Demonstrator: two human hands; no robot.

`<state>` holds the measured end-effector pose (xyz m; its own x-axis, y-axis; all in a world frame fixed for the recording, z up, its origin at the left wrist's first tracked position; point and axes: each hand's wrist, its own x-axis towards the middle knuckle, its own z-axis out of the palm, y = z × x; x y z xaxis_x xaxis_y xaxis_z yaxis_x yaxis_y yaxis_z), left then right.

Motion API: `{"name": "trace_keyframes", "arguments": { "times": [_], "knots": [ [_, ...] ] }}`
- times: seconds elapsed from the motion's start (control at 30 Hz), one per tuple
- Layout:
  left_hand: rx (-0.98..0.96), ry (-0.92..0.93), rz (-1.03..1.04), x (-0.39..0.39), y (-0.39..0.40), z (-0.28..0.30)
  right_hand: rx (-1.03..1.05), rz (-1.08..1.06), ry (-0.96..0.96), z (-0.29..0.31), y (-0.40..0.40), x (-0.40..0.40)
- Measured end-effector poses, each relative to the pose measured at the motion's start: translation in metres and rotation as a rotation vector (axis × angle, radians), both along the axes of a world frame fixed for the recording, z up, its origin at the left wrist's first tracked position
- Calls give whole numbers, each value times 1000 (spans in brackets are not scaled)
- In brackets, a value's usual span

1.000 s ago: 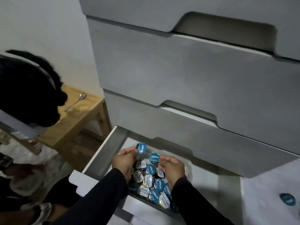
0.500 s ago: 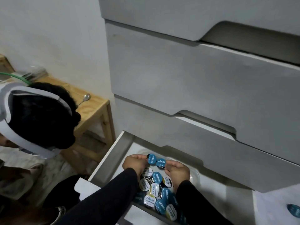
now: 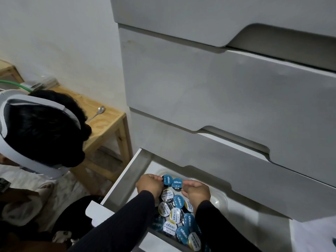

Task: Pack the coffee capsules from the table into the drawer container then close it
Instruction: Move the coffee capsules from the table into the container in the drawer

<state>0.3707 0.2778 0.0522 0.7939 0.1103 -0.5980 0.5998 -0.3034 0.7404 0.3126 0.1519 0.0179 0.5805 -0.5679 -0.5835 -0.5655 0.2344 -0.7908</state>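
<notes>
The lowest drawer (image 3: 127, 176) of a grey plastic drawer unit stands pulled out. Inside it lies a heap of coffee capsules (image 3: 174, 215) with blue, silver and gold foil lids. My left hand (image 3: 150, 185) is inside the drawer, its fingers pinching a blue-lidded capsule (image 3: 167, 180) at the far end of the heap. My right hand (image 3: 196, 193) is curled at the heap's right side, touching another blue capsule (image 3: 177, 183); whether it grips it I cannot tell. Dark sleeves cover both forearms.
Three shut grey drawers (image 3: 218, 91) rise above the open one. Another person's head with a white headset (image 3: 36, 131) leans in at the left. Behind it is a wooden side table (image 3: 101, 122) with a spoon (image 3: 99, 111). A white table surface (image 3: 312, 235) shows at the lower right.
The view has shifted left and up, so the drawer sits lower right in frame. My left hand has lowered its blue capsule to the far end of the heap; both hands came closer together.
</notes>
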Motion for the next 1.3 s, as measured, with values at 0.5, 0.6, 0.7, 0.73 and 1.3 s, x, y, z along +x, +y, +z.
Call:
{"name": "trace_keyframes", "arguments": {
  "times": [0.5, 0.6, 0.7, 0.73, 1.3],
  "knots": [
    [-38, -130, -207, -15, 22, 25, -229, 251, -45, 19, 10, 1],
    [254, -349, -509, -28, 20, 28, -498, 474, 21, 27, 14, -5],
    [522, -596, -687, -41, 17, 26, -816, 704, 10, 34, 19, -15],
    [581, -659, -718, -45, 16, 25, -890, 775, -14, 38, 19, -18],
    [591, -923, -833, -117, -18, 52, -1361, 490, -254, 66, -16, -123]
  ]
}}
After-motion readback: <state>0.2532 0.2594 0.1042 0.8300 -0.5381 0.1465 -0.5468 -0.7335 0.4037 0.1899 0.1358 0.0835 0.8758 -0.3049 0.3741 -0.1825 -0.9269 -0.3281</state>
